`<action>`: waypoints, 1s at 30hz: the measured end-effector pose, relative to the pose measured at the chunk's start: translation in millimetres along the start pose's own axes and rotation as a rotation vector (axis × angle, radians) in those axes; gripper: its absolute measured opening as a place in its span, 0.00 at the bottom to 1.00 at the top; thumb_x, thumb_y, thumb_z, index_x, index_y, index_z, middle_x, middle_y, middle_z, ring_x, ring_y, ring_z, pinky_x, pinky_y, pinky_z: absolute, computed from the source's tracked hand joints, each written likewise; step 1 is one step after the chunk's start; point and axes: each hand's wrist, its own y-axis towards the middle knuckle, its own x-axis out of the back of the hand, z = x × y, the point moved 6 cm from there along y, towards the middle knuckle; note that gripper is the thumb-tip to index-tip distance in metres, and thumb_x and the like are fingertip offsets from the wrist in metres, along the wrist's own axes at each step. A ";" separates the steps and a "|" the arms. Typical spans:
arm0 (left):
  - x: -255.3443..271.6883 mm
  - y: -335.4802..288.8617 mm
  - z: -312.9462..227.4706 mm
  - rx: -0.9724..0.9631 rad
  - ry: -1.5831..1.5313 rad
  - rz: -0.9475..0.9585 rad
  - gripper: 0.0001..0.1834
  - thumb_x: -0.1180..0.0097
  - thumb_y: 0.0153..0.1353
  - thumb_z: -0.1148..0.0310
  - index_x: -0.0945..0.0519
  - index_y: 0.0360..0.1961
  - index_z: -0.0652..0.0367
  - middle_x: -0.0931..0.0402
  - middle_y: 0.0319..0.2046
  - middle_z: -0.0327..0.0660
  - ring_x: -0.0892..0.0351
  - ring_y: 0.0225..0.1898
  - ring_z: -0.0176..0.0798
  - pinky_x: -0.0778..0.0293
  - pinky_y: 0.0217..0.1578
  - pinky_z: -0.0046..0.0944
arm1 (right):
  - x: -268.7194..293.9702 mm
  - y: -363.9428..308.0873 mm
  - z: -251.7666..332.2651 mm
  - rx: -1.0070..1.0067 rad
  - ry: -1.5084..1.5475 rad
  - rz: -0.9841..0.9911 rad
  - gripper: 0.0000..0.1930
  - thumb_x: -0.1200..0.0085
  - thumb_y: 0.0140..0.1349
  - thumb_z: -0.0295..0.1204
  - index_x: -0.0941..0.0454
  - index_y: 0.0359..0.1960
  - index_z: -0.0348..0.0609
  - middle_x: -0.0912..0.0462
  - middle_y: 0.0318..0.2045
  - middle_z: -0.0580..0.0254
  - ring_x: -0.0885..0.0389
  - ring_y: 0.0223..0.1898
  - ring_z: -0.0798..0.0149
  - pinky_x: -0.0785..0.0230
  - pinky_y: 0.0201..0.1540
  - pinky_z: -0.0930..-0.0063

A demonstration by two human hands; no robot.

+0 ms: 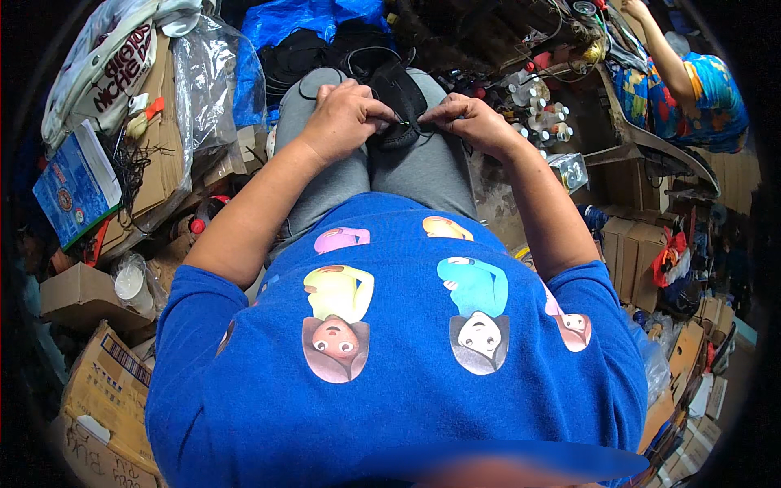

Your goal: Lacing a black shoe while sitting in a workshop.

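Together, the left hand (343, 118) and right hand (472, 122) pinch at a black item (400, 93) on grey trousers (419, 172); what each grips is unclear.

A fabric piece (397, 91) lies on the lap (419, 175), between left hand (346, 115) and right hand (470, 122). Bottles (547, 120) lie right, a book (75, 185) left.

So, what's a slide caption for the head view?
Left hand and right hand at a black item over grey trousers, bottles to the right.

Lap piece (400, 88) black; trousers (419, 175) grey; shirt (407, 407) blue, cartoon-figure print.
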 end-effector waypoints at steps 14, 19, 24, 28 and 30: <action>0.0 -9.3 -0.7 0.189 -0.037 0.044 0.11 0.38 0.49 0.65 0.16 0.36 0.44 0.21 0.30 0.32 0.28 0.42 0.38 0.44 0.45 0.44 | -12.2 -13.8 -4.6 -0.112 0.287 -0.086 0.14 0.40 0.56 0.26 0.20 0.46 0.42 0.19 0.36 0.69 0.24 0.38 0.77 0.31 0.43 0.81; -5.2 0.7 -5.6 0.381 -0.069 0.123 0.11 0.37 0.48 0.62 0.17 0.35 0.45 0.19 0.30 0.31 0.25 0.40 0.36 0.46 0.43 0.44 | -14.1 -9.3 -2.9 -0.110 0.429 -0.135 0.13 0.39 0.54 0.26 0.19 0.42 0.37 0.18 0.35 0.65 0.23 0.36 0.75 0.31 0.44 0.80; -21.5 7.3 -1.8 0.395 -0.172 0.176 0.09 0.37 0.49 0.63 0.19 0.33 0.49 0.19 0.27 0.34 0.22 0.32 0.34 0.44 0.45 0.43 | -14.4 -0.8 0.0 -0.109 0.317 -0.094 0.10 0.37 0.53 0.28 0.19 0.35 0.37 0.18 0.31 0.67 0.24 0.34 0.76 0.31 0.41 0.81; -11.3 17.5 -21.9 0.122 0.057 0.171 0.07 0.38 0.50 0.64 0.19 0.31 0.50 0.21 0.29 0.35 0.25 0.39 0.40 0.41 0.42 0.47 | -10.3 11.0 -11.1 -0.124 0.250 -0.043 0.09 0.36 0.52 0.29 0.19 0.33 0.37 0.19 0.29 0.68 0.25 0.31 0.77 0.32 0.36 0.81; -4.7 22.7 -21.6 0.060 0.098 0.163 0.06 0.39 0.50 0.64 0.19 0.30 0.50 0.23 0.30 0.35 0.27 0.42 0.41 0.41 0.43 0.48 | -8.9 13.6 -10.8 -0.097 0.286 0.057 0.07 0.37 0.54 0.28 0.22 0.28 0.40 0.22 0.26 0.73 0.28 0.30 0.79 0.35 0.36 0.83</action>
